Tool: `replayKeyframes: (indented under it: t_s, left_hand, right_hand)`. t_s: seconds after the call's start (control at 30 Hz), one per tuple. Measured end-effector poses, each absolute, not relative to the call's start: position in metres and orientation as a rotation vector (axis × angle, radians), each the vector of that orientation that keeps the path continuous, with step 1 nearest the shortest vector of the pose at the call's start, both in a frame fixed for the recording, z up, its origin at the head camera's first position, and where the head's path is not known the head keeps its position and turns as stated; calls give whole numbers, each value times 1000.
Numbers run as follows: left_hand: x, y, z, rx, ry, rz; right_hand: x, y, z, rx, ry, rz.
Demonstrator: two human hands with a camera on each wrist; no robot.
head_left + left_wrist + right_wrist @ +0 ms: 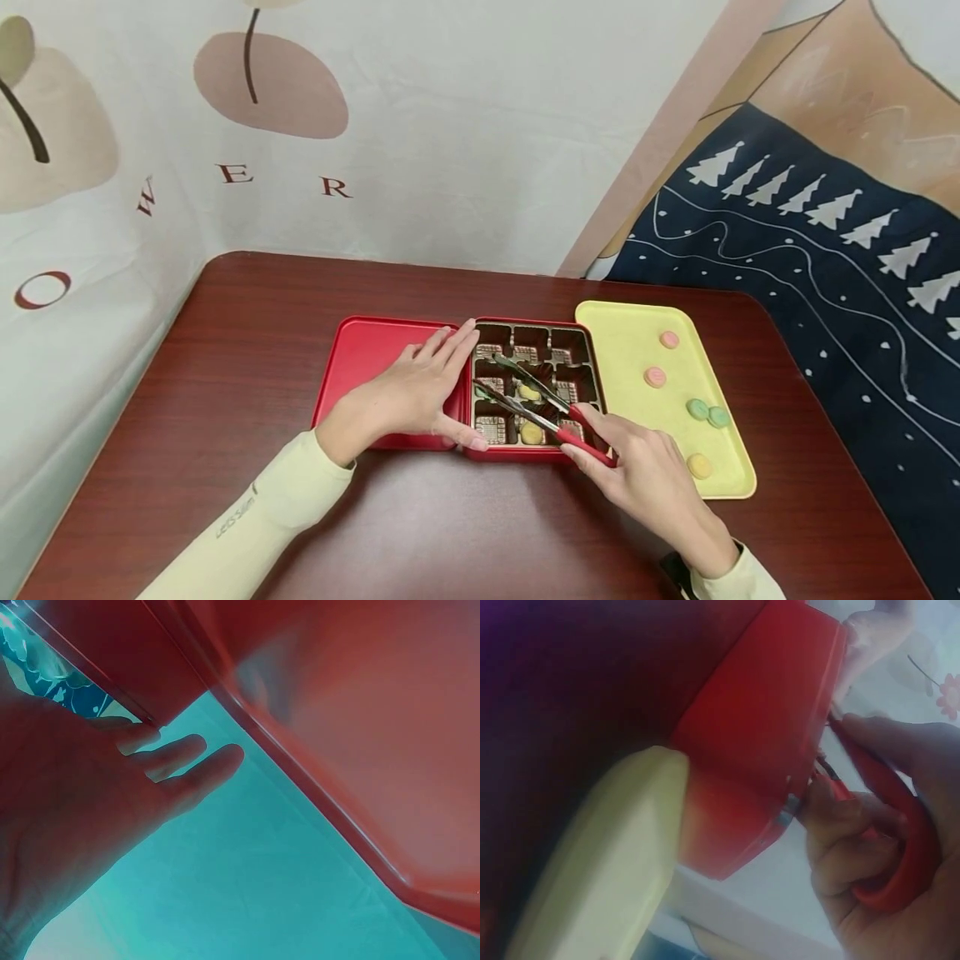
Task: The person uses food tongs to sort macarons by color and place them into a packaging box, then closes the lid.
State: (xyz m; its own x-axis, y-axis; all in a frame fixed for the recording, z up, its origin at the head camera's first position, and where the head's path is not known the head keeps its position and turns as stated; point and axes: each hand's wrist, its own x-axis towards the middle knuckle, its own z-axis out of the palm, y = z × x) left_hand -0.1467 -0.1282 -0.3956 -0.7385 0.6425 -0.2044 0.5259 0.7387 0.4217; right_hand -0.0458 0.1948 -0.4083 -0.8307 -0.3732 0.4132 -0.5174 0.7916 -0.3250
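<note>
A red box [517, 455] stands open, its dark tray divided into several compartments. My left hand [416, 387] lies across the box's left edge with fingers extended, the thumb at the front rim. In the left wrist view that hand [75, 795] has straight fingers beside the red rim. My right hand [648, 467] grips red-handled tongs [588, 442], whose metal arms are spread over the tray. Their tips are at the left middle compartment, where a bit of green shows. A yellow disc [532, 433] sits in the front middle compartment, another yellow piece [528, 392] behind it.
The box's red lid [367, 367] lies flat on the left. To the right, a yellow tray [622, 333] carries pink discs [655, 377], green discs [697, 409] and a yellow disc [699, 466]. All stand on a brown table [450, 525] before a printed curtain.
</note>
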Motion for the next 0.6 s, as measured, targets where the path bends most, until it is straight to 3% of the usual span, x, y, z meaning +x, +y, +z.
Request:
replayKeyframes:
  t_s: [0.6]
  left_hand:
    - [-147,-130,-397,921,2601,474]
  right_hand:
    - [-33,260,-399,309,-2672,477]
